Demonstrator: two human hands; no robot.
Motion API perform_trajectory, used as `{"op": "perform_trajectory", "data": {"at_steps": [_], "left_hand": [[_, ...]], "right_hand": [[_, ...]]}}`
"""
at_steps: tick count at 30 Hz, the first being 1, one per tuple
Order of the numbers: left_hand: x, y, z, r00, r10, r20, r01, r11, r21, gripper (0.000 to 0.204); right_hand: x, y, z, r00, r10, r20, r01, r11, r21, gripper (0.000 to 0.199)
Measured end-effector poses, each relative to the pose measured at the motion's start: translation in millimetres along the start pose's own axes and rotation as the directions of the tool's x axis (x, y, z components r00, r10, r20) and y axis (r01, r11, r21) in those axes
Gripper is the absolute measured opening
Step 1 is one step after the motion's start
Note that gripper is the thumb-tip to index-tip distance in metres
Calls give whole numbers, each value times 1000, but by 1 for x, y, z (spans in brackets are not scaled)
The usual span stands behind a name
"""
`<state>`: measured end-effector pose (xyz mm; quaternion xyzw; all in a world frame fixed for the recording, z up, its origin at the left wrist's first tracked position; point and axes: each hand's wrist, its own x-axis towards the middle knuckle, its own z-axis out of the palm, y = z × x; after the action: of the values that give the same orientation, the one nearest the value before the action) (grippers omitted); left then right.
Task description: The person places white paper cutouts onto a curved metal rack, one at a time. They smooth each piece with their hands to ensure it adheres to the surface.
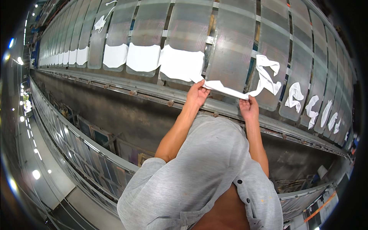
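Left hand [197, 94] closed, fingers curled and pinching one end of a white cloth piece [224, 89]; right hand [249, 107] likewise closed, gripping the other end between thumb and fingers. The cloth, thin and soft, is pulled into a narrow, slightly twisted band spanning the gap between the two hands, just above the metal rail [153, 94] that runs along the front of the long bench [115, 111]. Beyond the right hand the same white fabric trails upward in a crumpled loop [268, 74] over a grey panel [234, 46]. The panels are smooth, dull, rounded at the lower end and set side by side in a long row. To the left, several carry flat, spread white pieces [182, 63] at their lower ends; to the right, others hold bunched, wrinkled white pieces [295, 97]. The person wears a loose grey shirt [199, 176] with dark buttons, sleeves short
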<state>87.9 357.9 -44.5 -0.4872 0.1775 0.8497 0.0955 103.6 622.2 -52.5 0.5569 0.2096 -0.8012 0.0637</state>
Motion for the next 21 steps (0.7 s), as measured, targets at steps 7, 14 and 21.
{"op": "perform_trajectory", "data": {"at_steps": [7,14,21], "left_hand": [[13,5,20,982,6,186,9,997,-82,13],[22,42,66,945,193,266,-238,960,150,22],[16,14,20,970,210,-125,-148,911,386,20]], "right_hand": [[-16,-27,30,989,8,150,-17,998,57,44],[1,-73,52,928,-238,287,230,971,60,31],[36,-31,-14,989,-145,-33,132,960,-246,35]]}}
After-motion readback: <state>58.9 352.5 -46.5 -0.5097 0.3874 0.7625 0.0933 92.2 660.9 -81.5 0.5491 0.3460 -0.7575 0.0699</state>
